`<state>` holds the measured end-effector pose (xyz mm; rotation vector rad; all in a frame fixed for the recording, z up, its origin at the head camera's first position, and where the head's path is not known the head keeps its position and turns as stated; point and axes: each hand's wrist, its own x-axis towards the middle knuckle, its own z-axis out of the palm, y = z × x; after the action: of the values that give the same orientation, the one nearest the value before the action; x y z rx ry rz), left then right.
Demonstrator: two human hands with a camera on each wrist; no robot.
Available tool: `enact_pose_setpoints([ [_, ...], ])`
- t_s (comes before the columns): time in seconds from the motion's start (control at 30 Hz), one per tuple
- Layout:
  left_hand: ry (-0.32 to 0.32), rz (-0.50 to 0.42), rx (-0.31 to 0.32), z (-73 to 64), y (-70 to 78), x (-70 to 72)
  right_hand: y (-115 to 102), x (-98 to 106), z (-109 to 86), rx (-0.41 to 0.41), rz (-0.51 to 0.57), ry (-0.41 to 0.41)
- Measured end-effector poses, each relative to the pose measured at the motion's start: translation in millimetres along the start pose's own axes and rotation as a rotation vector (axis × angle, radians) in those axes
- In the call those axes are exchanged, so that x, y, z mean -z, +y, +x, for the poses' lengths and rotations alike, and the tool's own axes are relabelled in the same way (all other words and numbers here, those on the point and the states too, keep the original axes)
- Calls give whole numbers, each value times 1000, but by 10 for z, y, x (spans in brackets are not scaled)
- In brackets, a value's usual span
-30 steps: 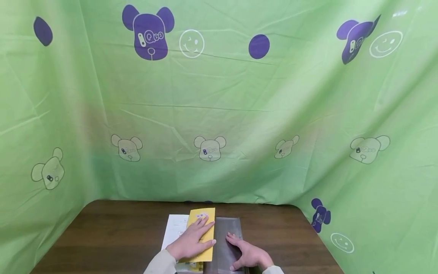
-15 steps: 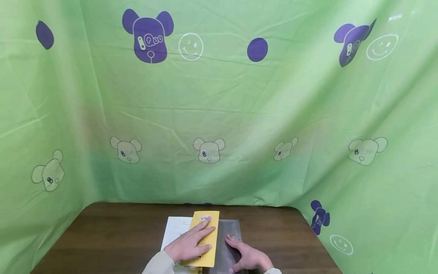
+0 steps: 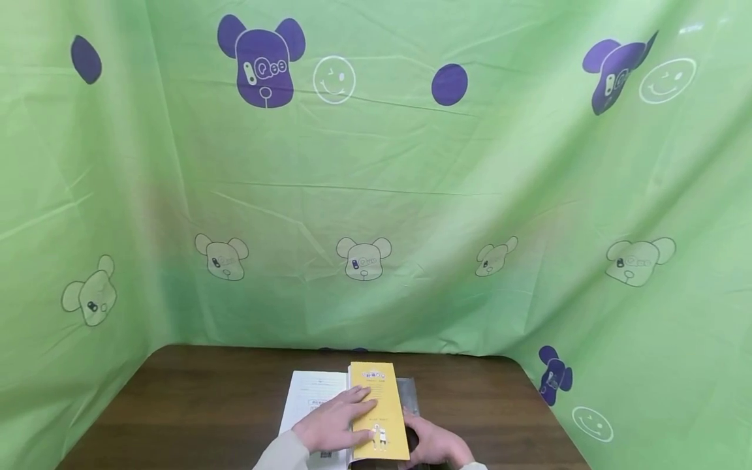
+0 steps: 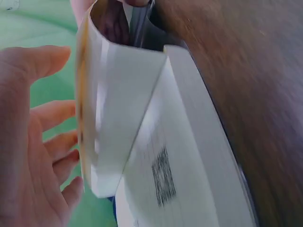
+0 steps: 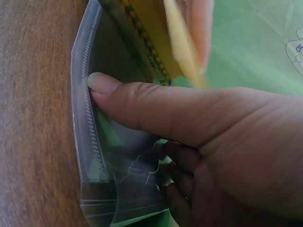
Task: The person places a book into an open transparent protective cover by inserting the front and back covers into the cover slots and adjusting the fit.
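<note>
A book with a yellow cover [image 3: 384, 395] lies open on the table, its printed white page [image 3: 302, 395] to the left. My left hand [image 3: 337, 421] rests with extended fingers on the yellow cover, which stands raised from the page in the left wrist view. Under the cover's right side lies a clear plastic book cover [image 3: 407, 390]. My right hand [image 3: 437, 444] holds that plastic at its right part. In the right wrist view the thumb lies along the plastic's ridged edge [image 5: 92, 137], with the other fingers bent beside the plastic; their tips are partly hidden.
The brown wooden table [image 3: 200, 405] extends to both sides of the book. A green cloth [image 3: 270, 313] with bear and smiley prints hangs behind the table and along both sides.
The yellow cover has swung rightward under my left hand, now covering most of the plastic and exposing more white page. My left hand moved right with it; my right hand stayed nearly in place.
</note>
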<state>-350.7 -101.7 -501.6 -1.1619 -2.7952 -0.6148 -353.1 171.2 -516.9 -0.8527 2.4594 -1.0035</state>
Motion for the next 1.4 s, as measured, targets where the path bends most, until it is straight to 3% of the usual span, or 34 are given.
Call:
enact_pose_setpoints([
  [0.17,28,24,-77,201,130,-38,7,-7,-18,21,-4,17],
  [0.3,22,55,-100,372,198,-82,26,5,-12,69,4,18],
  [0.43,12,111,-102,443,200,-151,45,1,-14,100,-39,29],
  [0.63,-24,194,-48,397,160,-215,37,-17,-52,63,-83,36],
  [0.87,-68,300,5,298,178,-169,19,12,-50,26,-49,7],
  [1.1,-91,318,44,251,94,-166,16,37,-34,28,-40,-15],
  [1.4,-53,294,76,137,75,-146,18,32,-36,33,-46,-13],
])
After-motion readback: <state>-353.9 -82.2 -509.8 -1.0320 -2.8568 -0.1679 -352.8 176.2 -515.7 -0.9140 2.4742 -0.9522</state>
